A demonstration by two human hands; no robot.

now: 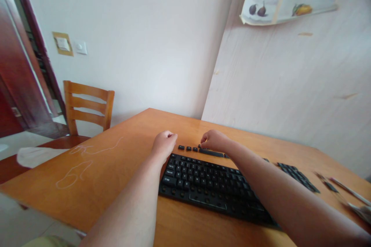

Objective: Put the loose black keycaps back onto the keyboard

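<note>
A black keyboard point(203, 177) lies on the wooden table below my hands, its bottom row bare of keycaps. Behind its far edge, several loose black keycaps point(189, 148) sit in a line with the long spacebar point(212, 153). My right hand point(216, 141) is above the spacebar, fingers curled down and pinched at a small black keycap point(199, 146). My left hand point(165, 142) is closed beside the line's left end, near the keyboard's far left corner; whatever its fingers hold, if anything, is hidden. My right forearm covers the keyboard's right part.
More loose keycaps point(298, 177) form a block on the right of the wooden table point(130, 177). Beyond them lie thin tools point(349, 189), partly blurred. White string point(68, 179) rests at the left. A wooden chair point(89, 104) stands past the left edge; a wall point(150, 46) rises behind.
</note>
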